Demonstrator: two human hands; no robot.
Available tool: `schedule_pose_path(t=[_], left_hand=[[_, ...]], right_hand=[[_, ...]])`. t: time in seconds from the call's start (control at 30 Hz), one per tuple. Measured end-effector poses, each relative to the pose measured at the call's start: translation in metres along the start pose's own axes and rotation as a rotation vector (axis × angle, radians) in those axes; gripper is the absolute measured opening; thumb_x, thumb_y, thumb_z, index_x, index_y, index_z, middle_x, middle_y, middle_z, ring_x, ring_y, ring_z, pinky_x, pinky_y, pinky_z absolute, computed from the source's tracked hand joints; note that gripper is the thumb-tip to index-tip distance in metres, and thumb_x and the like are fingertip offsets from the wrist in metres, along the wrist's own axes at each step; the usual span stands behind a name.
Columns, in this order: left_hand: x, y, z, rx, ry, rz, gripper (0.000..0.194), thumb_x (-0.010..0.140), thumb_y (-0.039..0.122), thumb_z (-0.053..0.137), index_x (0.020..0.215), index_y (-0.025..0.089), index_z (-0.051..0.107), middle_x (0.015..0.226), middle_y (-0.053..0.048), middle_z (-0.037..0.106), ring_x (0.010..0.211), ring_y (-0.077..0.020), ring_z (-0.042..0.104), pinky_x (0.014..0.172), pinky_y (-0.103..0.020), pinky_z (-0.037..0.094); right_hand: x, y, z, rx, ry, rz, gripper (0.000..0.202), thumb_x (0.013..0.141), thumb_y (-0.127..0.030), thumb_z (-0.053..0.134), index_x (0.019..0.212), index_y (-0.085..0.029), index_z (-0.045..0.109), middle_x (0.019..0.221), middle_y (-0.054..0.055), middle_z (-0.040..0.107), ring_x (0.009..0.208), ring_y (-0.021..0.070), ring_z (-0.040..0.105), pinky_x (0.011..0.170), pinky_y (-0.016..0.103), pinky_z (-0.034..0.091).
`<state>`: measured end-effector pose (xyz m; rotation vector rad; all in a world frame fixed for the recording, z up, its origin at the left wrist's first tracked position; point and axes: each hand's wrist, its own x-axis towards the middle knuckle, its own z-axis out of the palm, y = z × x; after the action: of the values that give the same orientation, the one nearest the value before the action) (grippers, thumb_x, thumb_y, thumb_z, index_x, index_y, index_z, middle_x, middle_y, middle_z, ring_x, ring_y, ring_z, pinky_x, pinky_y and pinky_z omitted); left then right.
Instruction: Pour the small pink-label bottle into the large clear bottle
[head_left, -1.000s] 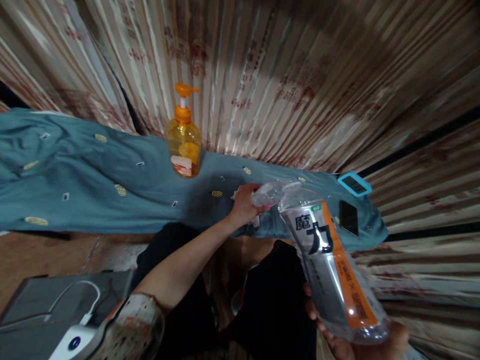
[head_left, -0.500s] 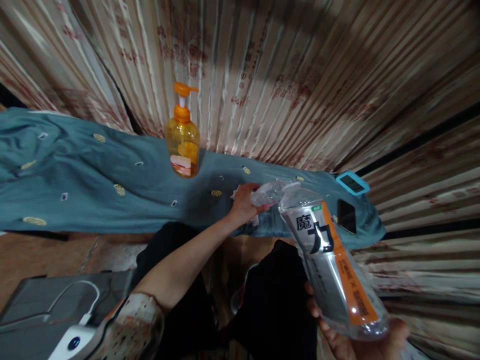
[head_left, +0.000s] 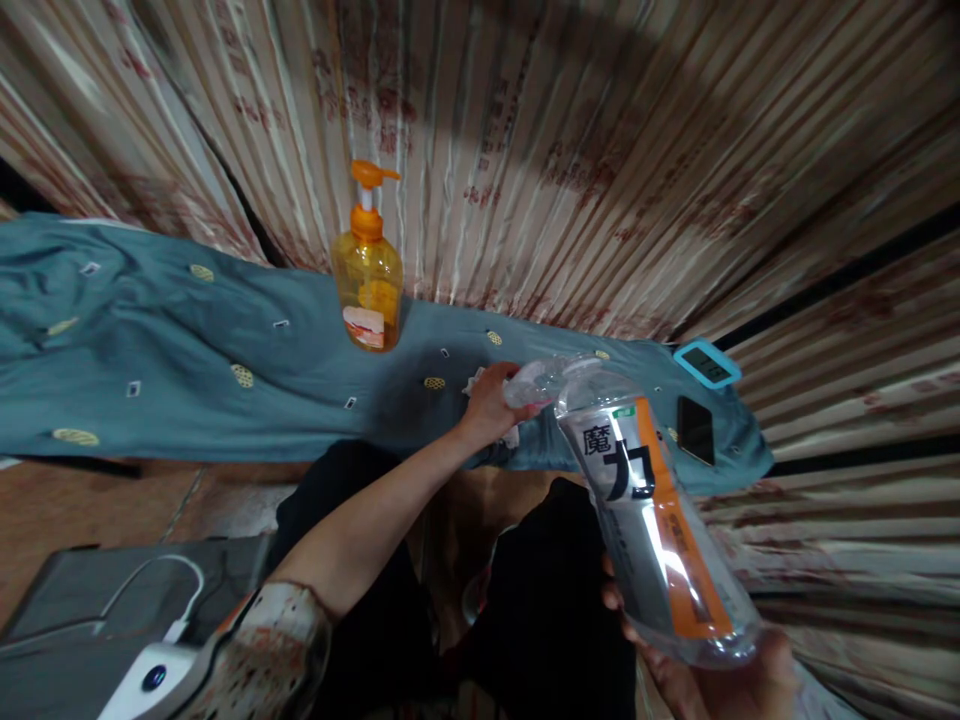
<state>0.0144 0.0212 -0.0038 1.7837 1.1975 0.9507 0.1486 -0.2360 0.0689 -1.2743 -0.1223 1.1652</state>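
My left hand point(head_left: 489, 408) is closed around a small clear plastic container point(head_left: 534, 384), whose exact shape is hard to make out. Its far end meets the top of a large clear drink bottle point(head_left: 645, 500) with a silver and orange label. That bottle is tilted, base toward me and top away to the left. Around its lower end wraps my right hand point(head_left: 694, 680), partly cut off by the frame's bottom edge. Something white and crumpled point(head_left: 511, 437) shows under my left hand; what it is cannot be made out.
An orange pump bottle point(head_left: 367, 285) stands on the teal patterned cloth point(head_left: 292, 415). At the right end lie a blue-framed digital timer point(head_left: 706, 364) and a dark phone point(head_left: 695, 430). A pleated curtain point(head_left: 465, 150) hangs behind. A white device with a cable point(head_left: 154, 680) is at lower left.
The large bottle's lower end and my right hand have shifted slightly left and the label has turned a little. My left hand stays almost in place with the small container.
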Motion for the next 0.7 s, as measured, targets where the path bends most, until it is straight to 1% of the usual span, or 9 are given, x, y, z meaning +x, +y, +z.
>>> schedule_pose_path(t=[0.1, 0.13, 0.2, 0.37, 0.43, 0.5, 0.57, 0.6, 0.7], left_hand=[[0.000, 0.000, 0.000, -0.025, 0.001, 0.004, 0.052, 0.063, 0.025, 0.084, 0.108, 0.017, 0.059, 0.114, -0.007, 0.066, 0.107, -0.0244, 0.062, 0.095, -0.038, 0.048], [0.000, 0.000, 0.000, -0.032, 0.005, 0.007, 0.052, 0.063, 0.025, 0.084, 0.108, 0.018, 0.059, 0.113, -0.006, 0.066, 0.106, -0.0243, 0.062, 0.095, -0.037, 0.048], [0.000, 0.000, 0.000, -0.040, 0.009, 0.006, 0.051, 0.063, 0.025, 0.085, 0.106, 0.019, 0.059, 0.112, -0.006, 0.066, 0.106, -0.0243, 0.062, 0.094, -0.037, 0.048], [-0.001, 0.001, -0.001, -0.057, -0.001, -0.004, 0.051, 0.063, 0.025, 0.085, 0.106, 0.018, 0.059, 0.112, -0.006, 0.067, 0.104, -0.0241, 0.063, 0.094, -0.038, 0.049], [-0.002, 0.001, 0.000, -0.069, 0.001, -0.004, 0.052, 0.062, 0.026, 0.085, 0.107, 0.018, 0.059, 0.111, -0.006, 0.067, 0.103, -0.0237, 0.063, 0.093, -0.037, 0.049], [-0.002, 0.000, 0.001, -0.075, 0.007, -0.006, 0.053, 0.062, 0.025, 0.085, 0.108, 0.019, 0.059, 0.111, -0.006, 0.067, 0.102, -0.0234, 0.063, 0.093, -0.037, 0.049], [-0.002, 0.001, 0.001, -0.070, 0.009, -0.010, 0.054, 0.062, 0.025, 0.085, 0.108, 0.018, 0.059, 0.111, -0.006, 0.067, 0.103, -0.0236, 0.063, 0.093, -0.037, 0.049], [-0.002, 0.001, 0.002, -0.067, 0.008, -0.011, 0.054, 0.062, 0.024, 0.085, 0.109, 0.018, 0.059, 0.111, -0.007, 0.067, 0.103, -0.0238, 0.063, 0.093, -0.037, 0.049], [-0.002, 0.001, 0.002, -0.063, 0.006, -0.011, 0.055, 0.062, 0.025, 0.085, 0.109, 0.017, 0.059, 0.111, -0.007, 0.067, 0.103, -0.0239, 0.063, 0.092, -0.037, 0.049]], right_hand=[[0.001, -0.001, -0.003, 0.003, -0.007, 0.029, 0.126, 0.044, -0.062, 0.090, 0.148, -0.019, 0.033, 0.103, 0.022, 0.070, 0.085, 0.0389, 0.070, 0.062, 0.035, 0.060], [0.001, -0.002, -0.003, 0.005, -0.009, 0.024, 0.129, 0.044, -0.061, 0.090, 0.150, -0.020, 0.029, 0.104, 0.022, 0.070, 0.088, 0.0404, 0.070, 0.062, 0.037, 0.060], [0.003, -0.002, -0.005, 0.015, -0.001, 0.000, 0.129, 0.046, -0.060, 0.089, 0.151, -0.021, 0.026, 0.104, 0.020, 0.070, 0.088, 0.0420, 0.069, 0.060, 0.038, 0.060], [0.004, -0.004, -0.009, 0.031, 0.002, -0.027, 0.123, 0.046, -0.056, 0.090, 0.149, -0.025, 0.031, 0.102, 0.018, 0.071, 0.079, 0.0394, 0.070, 0.057, 0.039, 0.060], [0.005, -0.005, -0.011, 0.042, 0.001, -0.019, 0.116, 0.045, -0.055, 0.090, 0.145, -0.025, 0.039, 0.104, 0.019, 0.071, 0.079, 0.0391, 0.071, 0.058, 0.039, 0.060], [0.005, -0.006, -0.013, 0.037, -0.033, -0.008, 0.099, 0.046, -0.054, 0.090, 0.134, -0.026, 0.053, 0.105, 0.018, 0.071, 0.081, 0.0385, 0.071, 0.060, 0.038, 0.061], [0.006, -0.008, -0.013, 0.013, -0.076, -0.016, 0.084, 0.048, -0.054, 0.089, 0.123, -0.026, 0.062, 0.106, 0.017, 0.071, 0.081, 0.0375, 0.071, 0.059, 0.038, 0.060], [0.006, -0.009, -0.012, -0.001, -0.086, -0.027, 0.080, 0.049, -0.055, 0.089, 0.120, -0.026, 0.065, 0.105, 0.017, 0.071, 0.080, 0.0368, 0.071, 0.058, 0.037, 0.060], [0.007, -0.012, -0.009, -0.029, -0.070, -0.050, 0.078, 0.046, -0.056, 0.089, 0.114, -0.023, 0.067, 0.101, 0.018, 0.072, 0.075, 0.0353, 0.071, 0.054, 0.034, 0.058]])
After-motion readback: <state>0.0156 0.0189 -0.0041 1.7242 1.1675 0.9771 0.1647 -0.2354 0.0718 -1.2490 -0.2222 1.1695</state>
